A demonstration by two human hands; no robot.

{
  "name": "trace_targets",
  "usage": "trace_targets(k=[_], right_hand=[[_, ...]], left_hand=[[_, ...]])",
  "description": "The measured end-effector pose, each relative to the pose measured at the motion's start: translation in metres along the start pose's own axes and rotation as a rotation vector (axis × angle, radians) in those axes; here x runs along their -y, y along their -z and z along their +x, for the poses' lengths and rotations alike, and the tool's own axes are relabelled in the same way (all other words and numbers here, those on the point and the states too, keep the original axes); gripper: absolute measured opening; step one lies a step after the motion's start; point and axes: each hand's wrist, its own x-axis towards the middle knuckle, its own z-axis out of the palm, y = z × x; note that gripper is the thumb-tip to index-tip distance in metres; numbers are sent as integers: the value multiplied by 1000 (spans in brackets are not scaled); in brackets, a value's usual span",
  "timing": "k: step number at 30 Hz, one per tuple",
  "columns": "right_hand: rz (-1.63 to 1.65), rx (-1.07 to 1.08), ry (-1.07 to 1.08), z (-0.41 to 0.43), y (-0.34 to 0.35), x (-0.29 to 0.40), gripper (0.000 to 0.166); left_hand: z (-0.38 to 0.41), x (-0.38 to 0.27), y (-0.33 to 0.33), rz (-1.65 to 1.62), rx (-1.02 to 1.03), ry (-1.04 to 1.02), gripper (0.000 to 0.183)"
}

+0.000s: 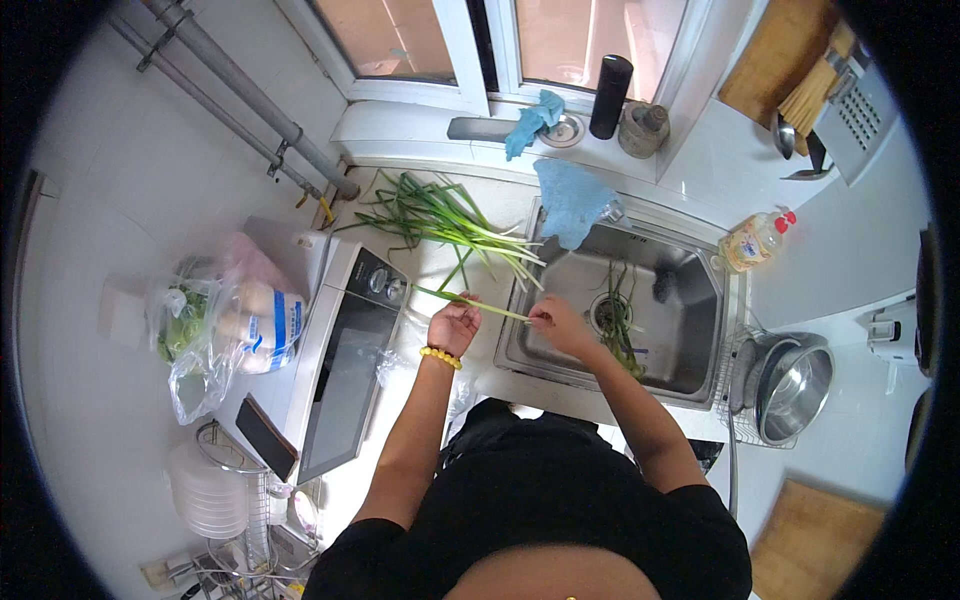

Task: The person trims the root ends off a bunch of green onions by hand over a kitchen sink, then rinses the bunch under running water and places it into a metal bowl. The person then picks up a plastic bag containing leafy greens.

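A single green onion [491,308] stretches between my hands, over the counter and the sink's left rim. My left hand [454,325], with a yellow bead bracelet at the wrist, holds its green stalk. The fingers of my right hand [551,319] pinch its pale root end. Beyond them, a loose pile of green onions [442,217] lies on the counter, white ends pointing to the sink. Inside the stainless steel sink [675,360], a bunch of darker leaves and trimmings [619,322] lies partly across the drain.
Blue cloths [571,196] hang by the faucet and on the sill. A dish soap bottle [754,241] stands right of the sink, near nested metal bowls [799,394]. At left are a microwave-like appliance [349,375], bagged vegetables [187,322] and a dark phone-like slab [266,438].
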Motion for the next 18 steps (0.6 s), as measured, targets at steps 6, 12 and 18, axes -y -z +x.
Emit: trace_targets(k=[6, 12, 18], right_hand=[[48, -2, -157, -30, 66, 14, 11], [-19, -45, -184, -48, 104, 13, 14], [-106, -238, 152, -31, 98, 44, 17]], left_hand=[[1, 10, -54, -154, 75, 36, 22], [5, 35, -96, 25, 196, 10, 19], [-11, 65, -138, 230, 236, -49, 19]])
